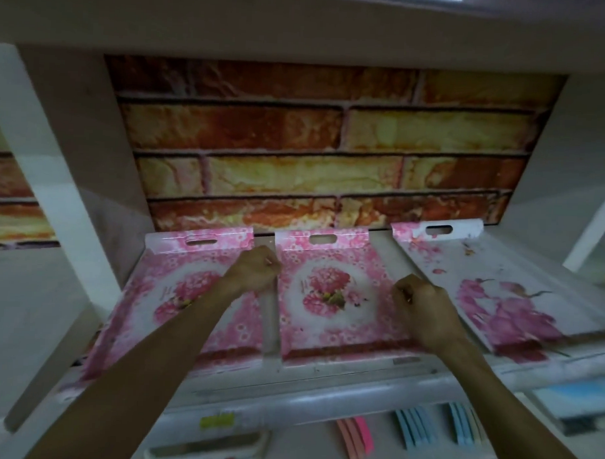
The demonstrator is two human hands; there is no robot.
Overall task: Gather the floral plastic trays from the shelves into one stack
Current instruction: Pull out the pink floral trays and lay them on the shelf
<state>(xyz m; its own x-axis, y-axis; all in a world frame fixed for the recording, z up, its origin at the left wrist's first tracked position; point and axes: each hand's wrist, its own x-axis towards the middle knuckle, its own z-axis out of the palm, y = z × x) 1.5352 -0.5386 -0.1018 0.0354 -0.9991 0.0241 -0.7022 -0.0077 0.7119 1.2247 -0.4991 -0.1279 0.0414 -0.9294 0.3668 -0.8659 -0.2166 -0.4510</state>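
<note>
a person is reaching both bare arms into a white shelf bay backed by a brick-pattern panel (331,144). three floral plastic trays are lying flat, side by side, each with its long axis running away from the person and its handle slot at the far end. the left hand (255,267) is sitting at the left rim of the middle tray (329,295), fingers curled as if gripping that edge. the right hand (420,302) is curled the same way at the tray's right rim. whether the fingers are truly closing on the rims cannot be told for certain. the left tray (165,293) is lying just beside the left hand, partly under the forearm. the right tray (504,298), paler and angled slightly, is lying just beside the right hand. the middle tray is between the hands, equally near both, so lifting it probably means drawing it straight back. coloured items are showing on a lower shelf (288,400).
</note>
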